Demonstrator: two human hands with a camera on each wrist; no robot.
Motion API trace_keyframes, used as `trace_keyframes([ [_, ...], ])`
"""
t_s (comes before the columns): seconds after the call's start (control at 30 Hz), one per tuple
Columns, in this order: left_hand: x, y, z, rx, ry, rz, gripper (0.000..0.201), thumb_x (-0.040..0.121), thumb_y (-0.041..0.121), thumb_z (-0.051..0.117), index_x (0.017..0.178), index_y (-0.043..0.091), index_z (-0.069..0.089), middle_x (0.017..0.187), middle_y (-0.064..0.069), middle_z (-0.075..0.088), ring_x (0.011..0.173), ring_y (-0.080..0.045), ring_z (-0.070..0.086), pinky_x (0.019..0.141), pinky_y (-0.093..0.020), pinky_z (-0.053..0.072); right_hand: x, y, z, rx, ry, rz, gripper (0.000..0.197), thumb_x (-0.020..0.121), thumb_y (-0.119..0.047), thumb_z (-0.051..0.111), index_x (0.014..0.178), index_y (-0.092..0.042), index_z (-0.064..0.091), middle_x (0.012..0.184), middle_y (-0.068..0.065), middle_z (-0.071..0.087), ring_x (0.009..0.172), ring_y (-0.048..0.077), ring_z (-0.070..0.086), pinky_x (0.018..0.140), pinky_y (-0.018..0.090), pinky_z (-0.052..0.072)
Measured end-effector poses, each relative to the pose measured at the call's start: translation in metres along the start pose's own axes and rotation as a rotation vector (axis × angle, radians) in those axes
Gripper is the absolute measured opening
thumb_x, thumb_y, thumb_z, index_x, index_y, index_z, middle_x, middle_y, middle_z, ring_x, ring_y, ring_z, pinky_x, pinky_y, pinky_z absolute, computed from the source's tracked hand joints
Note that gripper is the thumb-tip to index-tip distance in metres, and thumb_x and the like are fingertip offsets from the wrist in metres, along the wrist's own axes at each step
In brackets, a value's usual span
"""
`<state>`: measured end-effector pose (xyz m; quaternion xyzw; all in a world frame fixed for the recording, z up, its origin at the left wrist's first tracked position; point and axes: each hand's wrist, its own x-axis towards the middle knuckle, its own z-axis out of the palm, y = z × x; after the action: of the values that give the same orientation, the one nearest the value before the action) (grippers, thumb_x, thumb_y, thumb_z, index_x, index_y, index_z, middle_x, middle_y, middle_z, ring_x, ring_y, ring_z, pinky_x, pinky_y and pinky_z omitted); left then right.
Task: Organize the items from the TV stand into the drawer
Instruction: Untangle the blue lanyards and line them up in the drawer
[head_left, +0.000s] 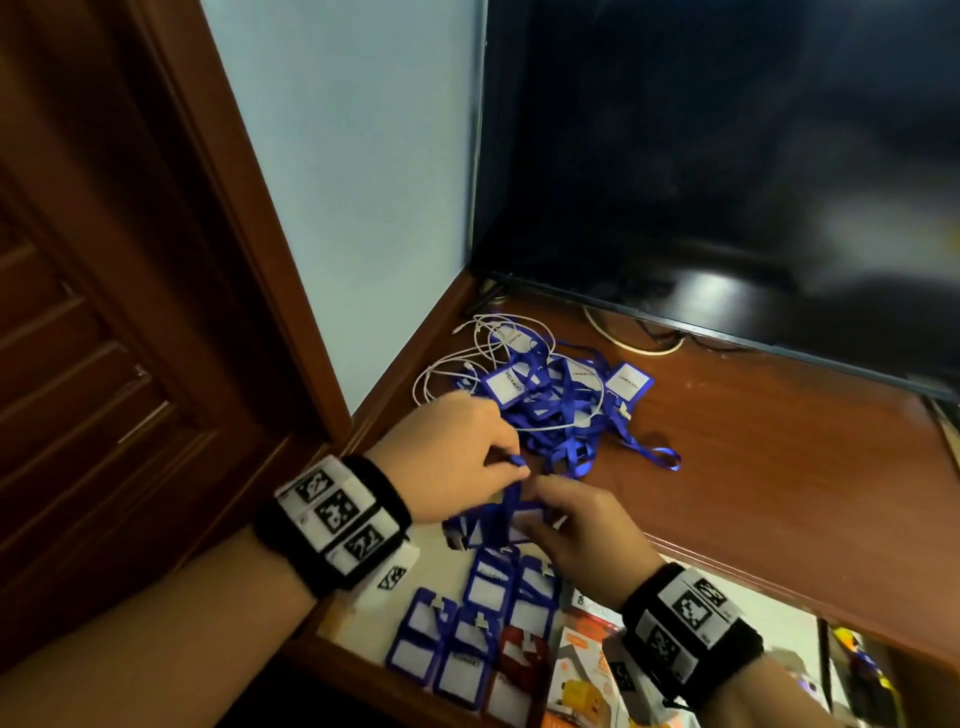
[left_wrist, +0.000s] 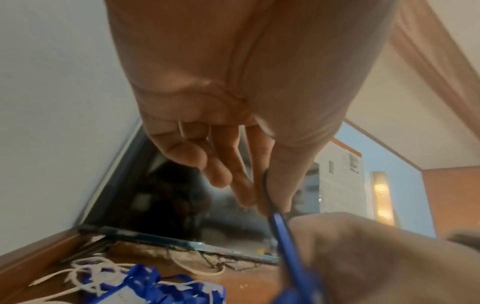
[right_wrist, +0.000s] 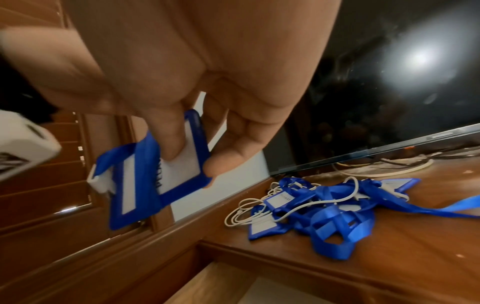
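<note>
A tangle of blue lanyards with badge holders (head_left: 558, 402) and a white cable (head_left: 457, 364) lies on the wooden TV stand (head_left: 779, 467), near its left corner. My right hand (head_left: 582, 525) grips a blue badge holder (right_wrist: 179, 162) above the open drawer (head_left: 337, 618), thumb and fingers on its frame. A second blue holder (right_wrist: 130, 191) hangs beside it. My left hand (head_left: 467, 457) pinches the blue lanyard strap (left_wrist: 280, 232) between thumb and forefinger. Several blue badge holders (head_left: 467, 623) lie flat in rows in the drawer.
A black TV (head_left: 727, 156) stands at the back of the stand with cables (head_left: 639, 338) under it. A brown wooden door (head_left: 104, 312) is on the left. Orange and white boxes (head_left: 582, 660) sit in the drawer's right part.
</note>
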<state>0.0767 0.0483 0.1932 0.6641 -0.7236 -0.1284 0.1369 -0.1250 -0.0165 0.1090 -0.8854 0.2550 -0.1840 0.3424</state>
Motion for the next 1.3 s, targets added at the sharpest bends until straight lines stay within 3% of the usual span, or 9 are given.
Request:
trace_keyframes([
  [0.13, 0.016, -0.034, -0.001, -0.265, -0.18, -0.181, 0.02, 0.085, 0.04, 0.083, 0.093, 0.022, 0.081, 0.088, 0.005, 0.074, 0.082, -0.007, 0.068, 0.073, -0.016, 0.051, 0.0, -0.009, 0.006, 0.129, -0.009, 0.089, 0.015, 0.091, -0.026, 0.077, 0.092, -0.035, 0.065, 0.077, -0.019, 0.065, 0.067, 0.007, 0.06, 0.064, 0.02, 0.048],
  [0.3, 0.006, -0.058, 0.016, -1.169, -0.254, -0.423, 0.024, 0.087, -0.003, 0.076, 0.106, 0.006, 0.065, 0.103, -0.023, 0.076, 0.092, -0.03, 0.076, 0.073, -0.03, 0.063, 0.002, -0.014, 0.008, 0.474, 0.047, 0.273, 0.02, 0.091, -0.017, 0.077, 0.087, -0.031, 0.062, 0.082, 0.0, 0.075, 0.073, 0.022, 0.072, 0.069, 0.036, 0.06],
  [0.43, -0.007, -0.06, 0.047, -1.548, -0.231, -0.501, 0.028, 0.094, -0.007, 0.06, 0.118, 0.005, 0.069, 0.113, -0.017, 0.075, 0.095, -0.021, 0.075, 0.081, -0.03, 0.063, 0.005, -0.018, 0.019, 0.795, 0.152, 0.41, 0.015, 0.093, -0.006, 0.07, 0.097, -0.003, 0.055, 0.095, 0.022, 0.072, 0.086, 0.034, 0.074, 0.073, 0.043, 0.064],
  [0.63, -0.024, -0.055, 0.09, -2.041, -0.103, -0.531, 0.04, 0.096, 0.009, 0.051, 0.133, 0.002, 0.066, 0.136, -0.021, 0.066, 0.118, -0.028, 0.069, 0.106, -0.041, 0.052, 0.012, -0.019, 0.044, 1.091, 0.315, 0.669, 0.018, 0.098, -0.006, 0.064, 0.108, 0.001, 0.051, 0.098, 0.024, 0.075, 0.078, 0.031, 0.075, 0.064, 0.037, 0.064],
  [0.73, -0.021, -0.054, 0.105, -1.889, -0.028, -0.568, 0.035, 0.098, 0.015, 0.056, 0.129, 0.003, 0.068, 0.127, -0.017, 0.072, 0.112, -0.024, 0.07, 0.099, -0.037, 0.055, 0.016, -0.01, 0.059, 1.067, 0.306, 0.807, 0.017, 0.101, -0.01, 0.062, 0.11, 0.0, 0.052, 0.095, 0.023, 0.076, 0.074, 0.033, 0.076, 0.062, 0.04, 0.064],
  [0.83, -0.014, -0.066, 0.127, -1.324, 0.062, -0.589, 0.017, 0.098, 0.009, 0.067, 0.113, 0.007, 0.075, 0.108, -0.011, 0.079, 0.091, -0.015, 0.071, 0.079, -0.028, 0.056, 0.014, 0.004, 0.075, 0.767, 0.122, 0.86, 0.014, 0.102, -0.021, 0.06, 0.106, -0.008, 0.056, 0.084, 0.014, 0.075, 0.068, 0.028, 0.073, 0.07, 0.052, 0.063],
  [1.0, -0.004, -0.109, 0.175, -0.9, -0.109, -0.646, 0.006, 0.096, 0.013, 0.071, 0.1, 0.012, 0.075, 0.093, -0.004, 0.077, 0.079, -0.01, 0.068, 0.068, -0.02, 0.051, -0.005, 0.036, 0.079, -0.031, -0.271, 0.731, 0.036, 0.096, -0.036, 0.061, 0.126, -0.018, 0.054, 0.108, 0.002, 0.072, 0.094, 0.02, 0.066, 0.072, 0.027, 0.045],
  [1.17, 0.009, -0.141, 0.22, -0.617, -0.275, -0.739, 0.026, 0.093, 0.012, 0.072, 0.07, 0.009, 0.061, 0.07, -0.007, 0.063, 0.071, -0.02, 0.056, 0.071, -0.029, 0.044, 0.002, 0.069, 0.037, -0.175, -0.103, 0.695, 0.025, 0.093, -0.032, 0.062, 0.116, -0.021, 0.061, 0.103, -0.002, 0.072, 0.099, 0.023, 0.068, 0.076, 0.03, 0.047],
  [1.3, 0.022, -0.151, 0.245, -0.45, -0.394, -0.746, 0.018, 0.095, 0.02, 0.071, 0.088, 0.003, 0.069, 0.091, -0.014, 0.072, 0.09, -0.029, 0.068, 0.087, -0.038, 0.055, 0.028, 0.118, -0.017, -0.257, 0.101, 0.622, 0.008, 0.09, -0.024, 0.063, 0.095, -0.019, 0.066, 0.09, 0.004, 0.073, 0.089, 0.031, 0.07, 0.071, 0.032, 0.047],
])
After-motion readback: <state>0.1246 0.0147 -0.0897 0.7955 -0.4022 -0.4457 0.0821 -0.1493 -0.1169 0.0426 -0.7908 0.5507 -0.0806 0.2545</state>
